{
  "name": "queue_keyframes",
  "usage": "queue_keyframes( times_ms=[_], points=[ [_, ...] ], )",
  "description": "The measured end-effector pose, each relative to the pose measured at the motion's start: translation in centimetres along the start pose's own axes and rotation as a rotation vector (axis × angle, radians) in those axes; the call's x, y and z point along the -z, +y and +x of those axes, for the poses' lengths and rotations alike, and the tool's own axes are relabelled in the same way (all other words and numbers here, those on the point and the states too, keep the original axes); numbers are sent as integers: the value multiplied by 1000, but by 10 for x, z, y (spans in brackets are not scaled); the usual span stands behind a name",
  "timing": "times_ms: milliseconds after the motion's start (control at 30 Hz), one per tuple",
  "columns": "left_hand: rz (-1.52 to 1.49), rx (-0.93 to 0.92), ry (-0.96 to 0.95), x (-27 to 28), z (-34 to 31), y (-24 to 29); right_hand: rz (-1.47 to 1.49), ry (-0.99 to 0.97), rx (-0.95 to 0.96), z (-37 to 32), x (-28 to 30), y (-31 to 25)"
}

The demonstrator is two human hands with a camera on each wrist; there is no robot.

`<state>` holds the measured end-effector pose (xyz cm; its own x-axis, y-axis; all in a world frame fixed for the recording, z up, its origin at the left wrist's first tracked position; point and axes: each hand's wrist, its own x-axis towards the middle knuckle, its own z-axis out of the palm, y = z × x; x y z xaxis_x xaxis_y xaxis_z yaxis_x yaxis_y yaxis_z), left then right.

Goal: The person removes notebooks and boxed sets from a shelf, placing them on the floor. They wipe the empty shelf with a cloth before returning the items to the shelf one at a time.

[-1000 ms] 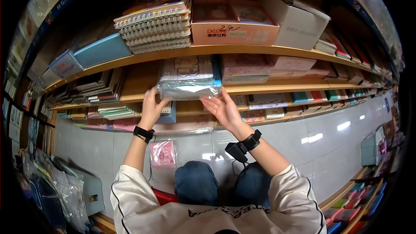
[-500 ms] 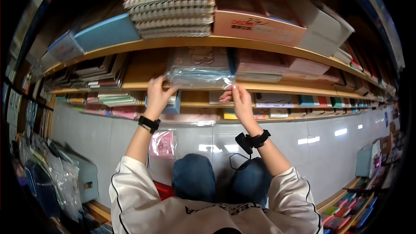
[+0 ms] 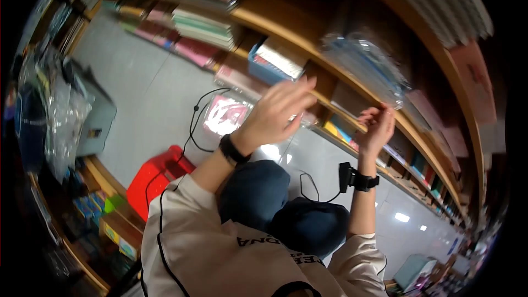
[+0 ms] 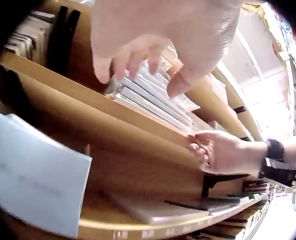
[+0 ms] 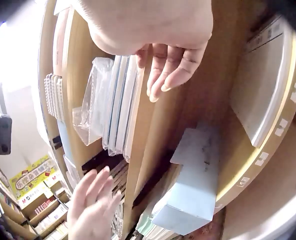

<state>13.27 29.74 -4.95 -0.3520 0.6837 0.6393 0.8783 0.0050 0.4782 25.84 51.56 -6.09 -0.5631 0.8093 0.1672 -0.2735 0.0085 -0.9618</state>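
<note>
Stacked packages in clear plastic (image 3: 363,66) lie on the middle shelf, their pale and blue edges facing out in the right wrist view (image 5: 119,107). My left hand (image 3: 278,113) is in the air in front of the lower shelves, fingers extended, holding nothing. In the left wrist view that hand (image 4: 163,35) appears above the stack. By the stack's right end, my right hand (image 3: 378,129) is at the shelf edge with fingers loosely bent. The right wrist view shows its fingers (image 5: 170,70) hanging in front of the board; whether a fingertip touches the plastic is unclear.
A light blue box (image 3: 269,66) stands on the shelf below. On the floor lie a pink package (image 3: 225,114) and a black cable, near a red stool (image 3: 159,176). Plastic bags (image 3: 66,115) and a grey bin (image 3: 99,115) are at the left.
My left hand has come away from the stack's left side and moved back toward my body. My right hand stays near its right end. The head view has turned and tilted.
</note>
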Motion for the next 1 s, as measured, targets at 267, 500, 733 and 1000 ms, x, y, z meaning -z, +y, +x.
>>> queue_keyframes(
  times_ms=[267, 500, 733, 1000],
  points=[
    [195, 1173, -512, 17, -281, -113, -25, 120, 143, -2, -12, 12],
    [192, 1419, 8, -40, -352, -195, -182, 97, 291, -14, -19, 23],
    [-211, 1345, -102, -29, -316, -233, -345, -678, -609, -148, -45, 139],
    [-453, 1366, -28, -38, -328, -236, -54, -493, -1208, -165, -94, 320]
  ],
)
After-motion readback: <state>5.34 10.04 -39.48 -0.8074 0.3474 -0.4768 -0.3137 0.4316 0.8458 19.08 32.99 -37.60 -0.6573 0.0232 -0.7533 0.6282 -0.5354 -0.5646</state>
